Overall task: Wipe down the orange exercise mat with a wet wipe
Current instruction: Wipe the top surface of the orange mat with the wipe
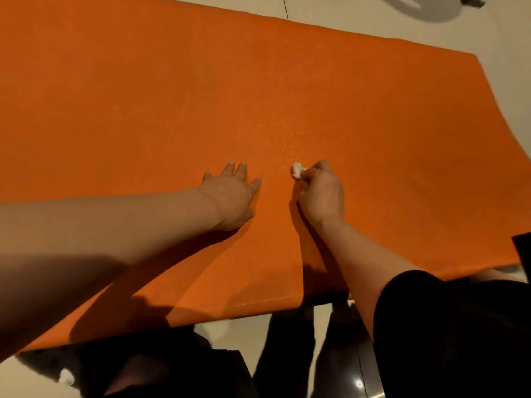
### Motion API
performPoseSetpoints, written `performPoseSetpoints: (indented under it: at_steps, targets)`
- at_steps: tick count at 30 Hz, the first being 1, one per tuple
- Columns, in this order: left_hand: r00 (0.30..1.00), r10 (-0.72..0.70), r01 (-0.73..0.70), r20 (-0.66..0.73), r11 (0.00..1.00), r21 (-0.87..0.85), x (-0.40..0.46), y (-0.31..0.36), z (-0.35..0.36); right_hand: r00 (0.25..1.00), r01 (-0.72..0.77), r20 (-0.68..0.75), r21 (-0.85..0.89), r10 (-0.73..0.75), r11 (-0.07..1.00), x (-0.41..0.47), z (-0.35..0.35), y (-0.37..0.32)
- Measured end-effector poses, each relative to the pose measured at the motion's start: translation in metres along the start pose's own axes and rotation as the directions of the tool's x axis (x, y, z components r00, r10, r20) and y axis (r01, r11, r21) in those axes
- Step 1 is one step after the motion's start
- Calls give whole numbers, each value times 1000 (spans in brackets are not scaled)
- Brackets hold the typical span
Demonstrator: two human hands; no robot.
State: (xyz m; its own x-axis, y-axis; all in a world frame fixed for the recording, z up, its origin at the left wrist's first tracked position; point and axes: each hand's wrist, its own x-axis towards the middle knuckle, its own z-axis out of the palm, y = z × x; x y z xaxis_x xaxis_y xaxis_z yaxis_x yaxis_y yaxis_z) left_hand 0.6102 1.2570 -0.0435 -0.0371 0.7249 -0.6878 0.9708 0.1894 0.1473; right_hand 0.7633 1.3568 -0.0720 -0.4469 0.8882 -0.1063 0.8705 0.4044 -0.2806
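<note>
Orange exercise mat, spread flat over a pale tiled floor and filling most of the head view, with both hands working near its middle. Fingers of the right hand are curled round a small bunched wet wipe, of which only a white tuft shows past the knuckles; the tuft lies at the mat surface, though whether it presses on it cannot be told. Fingers of the left hand are straight and slightly spread, palm down on the mat just beside the right hand, apparently bracing the sheet. Beyond the wipe runs a faint glistening, speckled band, probably moisture. Both forearms reach in from the near edge; a dark sleeve covers the right upper arm. A grey rounded shape sits on the floor past the far edge.

Risks, as judged: the wipe is bunched so small that strokes would cover little and leave unwiped strips; it may dry out or shed. If the bracing hand lifts, the mat could slide or ruck on the smooth tiles.
</note>
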Motion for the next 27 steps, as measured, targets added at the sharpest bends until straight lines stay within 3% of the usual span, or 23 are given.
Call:
performPoseSetpoints:
  at_steps: [2, 3, 5, 8, 9, 12, 14, 16, 19, 21, 25, 27]
  targets:
    - [1000, 10, -10, -1, 1000, 0, -6, 1, 6, 982, -176, -74, 2, 176, 984, 0, -3, 8]
    - [1000, 12, -12, 1, 1000, 3, -8, 2, 9, 982, -173, -82, 6, 173, 985, -5, -2, 3]
    - [1000, 15, -15, 9, 1000, 6, -13, 8, 13, 1000, -13, -14, 48, 14, 999, -24, 4, -17]
    - [1000, 1, -1, -20, 1000, -10, -17, 14, 19, 964, 245, 86, 89, -252, 966, -47, 7, -22]
    - [999, -3, 2, -33, 1000, -15, -19, 17, 22, 969, 231, 75, 67, -235, 971, -47, 4, -12]
    - [993, -17, 12, -117, 999, -39, -28, 26, 39, 999, -35, -33, 16, 35, 999, -39, -9, 18]
    - [985, -10, 5, -172, 1000, -29, -34, 30, 49, 989, -118, -91, 12, 119, 993, -41, -8, 18]
    - [983, 10, -9, -181, 1000, 8, -38, 34, 55, 996, -41, -73, 24, 43, 999, -53, 0, 1]
    - [984, -15, 20, -179, 999, 28, -37, 36, 55, 975, 211, 49, 112, -218, 971, -75, 5, -17]
    - [987, -16, 19, -157, 1000, 17, -39, 40, 51, 955, 283, 77, 59, -287, 957, -74, -3, -4]
    - [988, 11, -7, -152, 1000, 26, -50, 48, 56, 998, 42, -35, -10, -43, 999, -65, -17, 31]
    - [987, 18, -12, -160, 999, 41, -55, 52, 60, 999, 21, -48, 2, -21, 1000, -71, -12, 22]
